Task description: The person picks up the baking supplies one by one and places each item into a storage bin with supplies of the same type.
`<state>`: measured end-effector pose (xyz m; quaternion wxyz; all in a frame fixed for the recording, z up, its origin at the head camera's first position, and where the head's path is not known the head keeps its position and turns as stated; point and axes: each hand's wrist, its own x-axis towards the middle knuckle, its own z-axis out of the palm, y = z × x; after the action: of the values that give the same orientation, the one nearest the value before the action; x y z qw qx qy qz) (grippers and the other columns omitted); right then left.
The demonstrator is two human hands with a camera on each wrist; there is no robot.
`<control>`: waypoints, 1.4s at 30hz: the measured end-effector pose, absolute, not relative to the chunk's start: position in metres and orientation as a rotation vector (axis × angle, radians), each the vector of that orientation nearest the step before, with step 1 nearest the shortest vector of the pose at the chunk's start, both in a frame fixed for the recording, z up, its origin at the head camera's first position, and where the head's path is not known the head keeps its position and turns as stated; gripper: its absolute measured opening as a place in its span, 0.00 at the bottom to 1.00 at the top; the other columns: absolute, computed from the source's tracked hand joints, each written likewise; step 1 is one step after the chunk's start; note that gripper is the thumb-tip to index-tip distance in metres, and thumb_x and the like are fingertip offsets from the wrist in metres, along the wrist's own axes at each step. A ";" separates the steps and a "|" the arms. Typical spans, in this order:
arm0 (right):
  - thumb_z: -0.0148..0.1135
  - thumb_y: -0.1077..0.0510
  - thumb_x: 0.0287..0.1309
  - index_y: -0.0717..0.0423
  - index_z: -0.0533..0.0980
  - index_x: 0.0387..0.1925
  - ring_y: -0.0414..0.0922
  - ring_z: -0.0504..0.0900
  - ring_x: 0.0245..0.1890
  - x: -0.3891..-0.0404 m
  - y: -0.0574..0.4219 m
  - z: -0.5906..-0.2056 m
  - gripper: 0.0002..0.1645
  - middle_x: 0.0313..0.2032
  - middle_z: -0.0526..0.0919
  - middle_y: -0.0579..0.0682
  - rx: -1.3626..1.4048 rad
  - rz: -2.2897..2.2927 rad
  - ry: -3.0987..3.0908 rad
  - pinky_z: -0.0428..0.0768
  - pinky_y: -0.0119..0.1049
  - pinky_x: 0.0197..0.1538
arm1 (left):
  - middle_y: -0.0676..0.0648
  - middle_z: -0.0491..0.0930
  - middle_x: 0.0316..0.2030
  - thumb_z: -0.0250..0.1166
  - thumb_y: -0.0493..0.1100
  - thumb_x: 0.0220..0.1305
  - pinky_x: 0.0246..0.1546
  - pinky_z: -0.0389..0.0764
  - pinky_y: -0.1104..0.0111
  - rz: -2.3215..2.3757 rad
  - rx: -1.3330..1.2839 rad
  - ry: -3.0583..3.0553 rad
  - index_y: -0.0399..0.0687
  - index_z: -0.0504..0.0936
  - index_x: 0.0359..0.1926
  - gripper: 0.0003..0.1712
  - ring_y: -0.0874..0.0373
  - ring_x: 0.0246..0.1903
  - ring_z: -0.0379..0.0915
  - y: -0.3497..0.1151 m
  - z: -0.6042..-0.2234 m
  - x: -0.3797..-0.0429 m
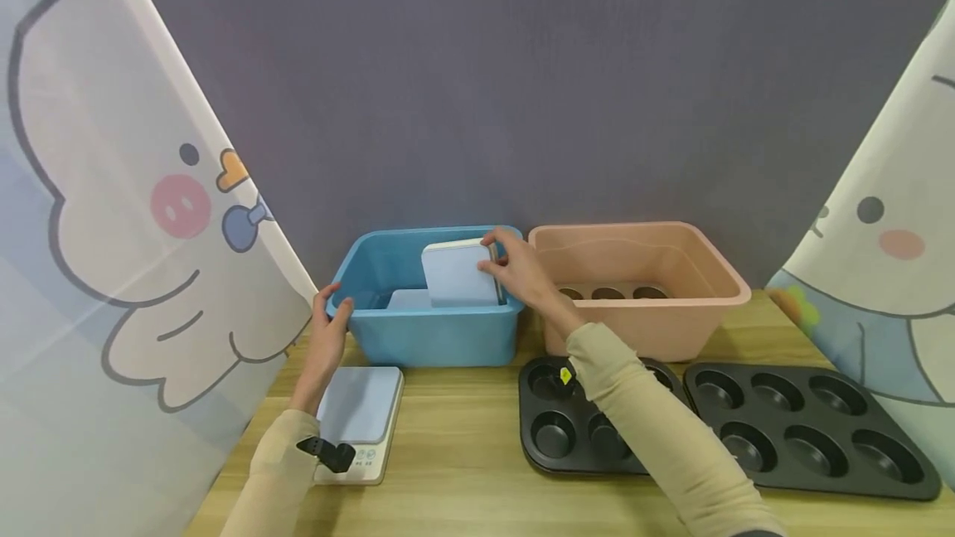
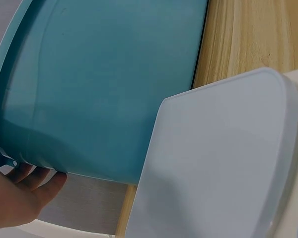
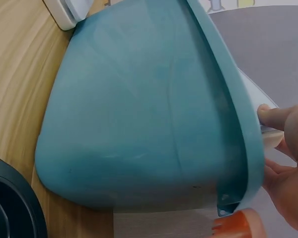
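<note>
"What's closest?"
"A kitchen scale on the wooden table, left; a muffin pan and a second muffin pan, right."
"Then?"
"A blue bin — the left hand grips its rim at the left."
"And the right hand?"
"It pinches a pale-blue scale by its right edge — tilted up, partly inside the blue bin."
"Alongside?"
"A pink bin, dark round cups inside."
"Farthest?"
"A grey backdrop."

Plain grey backdrop behind a wood-grain tabletop, pale cartoon-printed sheets either side
</note>
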<state>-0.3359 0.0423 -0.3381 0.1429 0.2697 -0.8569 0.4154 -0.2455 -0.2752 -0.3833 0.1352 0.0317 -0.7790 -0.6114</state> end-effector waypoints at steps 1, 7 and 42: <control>0.66 0.53 0.65 0.51 0.73 0.56 0.51 0.85 0.43 -0.335 0.041 -0.339 0.20 0.63 0.74 0.51 0.776 1.177 -2.490 0.83 0.44 0.46 | 0.32 0.44 0.76 0.45 0.47 0.78 0.70 0.58 0.45 -1.768 0.088 -2.255 0.43 0.46 0.77 0.34 0.39 0.71 0.51 -0.276 -0.384 -0.245; 0.64 0.52 0.66 0.49 0.73 0.55 0.50 0.84 0.45 -0.336 0.028 -0.339 0.18 0.62 0.75 0.49 0.825 1.083 -2.538 0.83 0.43 0.48 | 0.33 0.44 0.76 0.46 0.46 0.77 0.69 0.58 0.43 -1.730 0.064 -2.227 0.41 0.49 0.76 0.33 0.39 0.71 0.51 -0.276 -0.379 -0.243; 0.60 0.54 0.68 0.56 0.82 0.52 0.54 0.75 0.57 -0.316 0.035 -0.340 0.16 0.53 0.82 0.54 0.725 0.705 -2.542 0.73 0.48 0.62 | 0.31 0.51 0.74 0.46 0.59 0.76 0.63 0.67 0.49 -1.611 0.086 -2.259 0.50 0.51 0.76 0.36 0.40 0.67 0.58 -0.295 -0.404 -0.269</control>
<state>-0.3156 0.0346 -0.3396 0.2017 0.2597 -0.9100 0.2524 -0.2693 -0.2952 -0.4041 0.1816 0.0303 -0.8002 -0.5707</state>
